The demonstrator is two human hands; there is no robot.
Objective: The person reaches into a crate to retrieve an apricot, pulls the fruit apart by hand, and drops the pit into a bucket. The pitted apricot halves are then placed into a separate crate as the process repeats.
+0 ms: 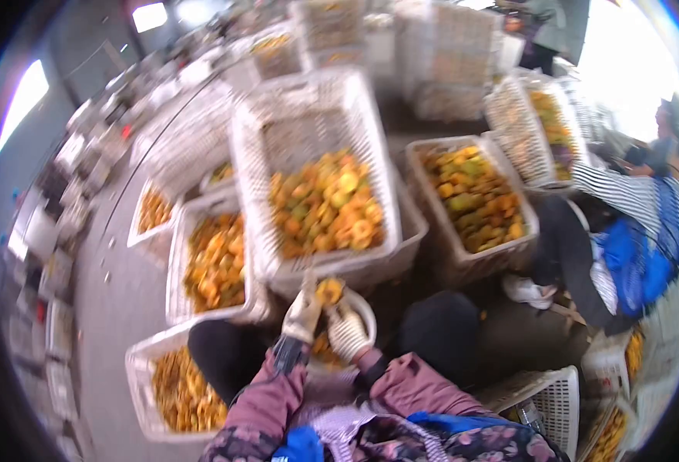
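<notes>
In the head view, my gloved right hand (347,333) is closed on an orange fruit piece (330,291) with a dark hollow in it. My left hand (301,317), gloved too, is just left of the fruit with its fingers drawn together. Something thin and blurred points up from it; I cannot make out what it is. Below both hands is a white bucket (371,317), partly hidden by my right hand, with orange pieces (322,348) inside. In front of my hands a large white crate (248,158) is tilted toward me, part-filled with orange-yellow fruit (328,202).
More fruit crates stand left (176,269) and right (462,266). A low crate (140,389) sits by my left knee (220,354). On the right sits another person (624,231). Stacked crates (455,54) rise behind. A crate holding a bottle (530,416) is at lower right.
</notes>
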